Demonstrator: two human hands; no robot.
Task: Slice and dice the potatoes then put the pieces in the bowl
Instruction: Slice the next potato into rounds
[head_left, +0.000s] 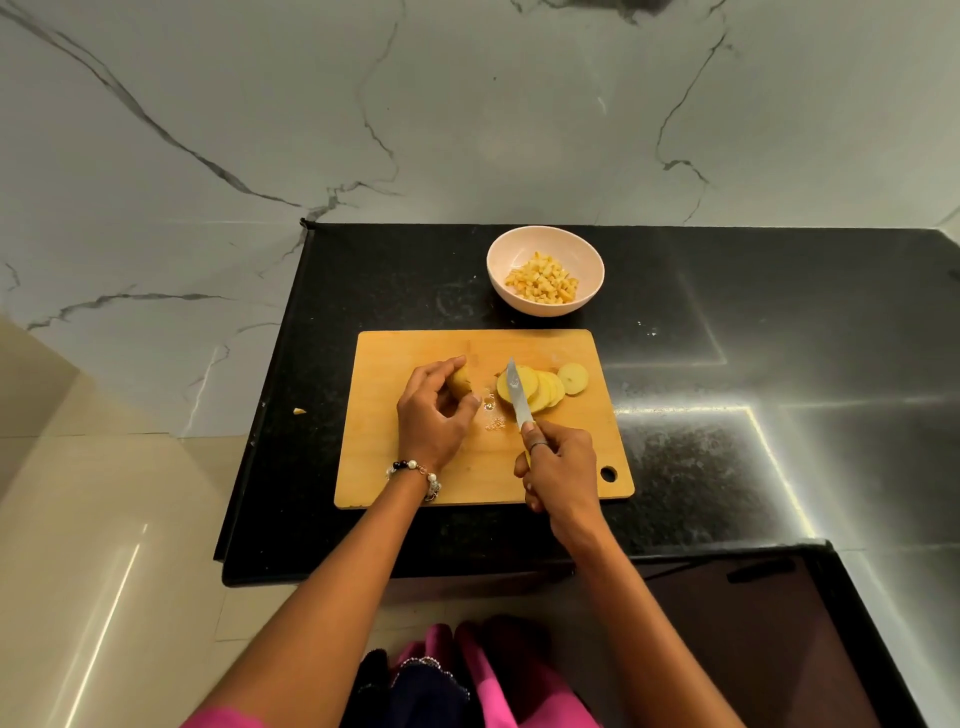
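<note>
- The left hand (434, 410) grips the uncut end of a potato (460, 383) between thumb and fingertips, over the left half of the wooden cutting board (415, 483); the fingers are curled around it, and most of the piece is hidden by them.
- The right hand (558, 470) is clenched on the handle of a knife (517, 397), the forefinger laid along its back; the blade points toward the far edge of the tabletop (727, 415) and rests against the nearest slice.
- A fanned row of round potato slices (535, 389) lies just right of the blade, each leaning on the next; a single slice (573, 378) lies flat at the right end of the row.
- A pale bowl (519, 249) stands beyond the board near the tabletop's far edge, already holding diced potato pieces (543, 283).
- One stray bit (299, 411) lies on the tabletop near its left edge.
- Judged handling: raw potato is firm and fairly dense, so it cuts cleanly but needs steady downward pressure. The cut faces look wet and are likely slippery with starch, so the slices may slide when stacked.
- The remaining end is small and rounded; it is best set cut face down and pinched at its skin side, fingertips tucked back from the blade.
- Slices are stiff, not fragile; they can be gathered by the edges or scooped up for the bowl.
</note>
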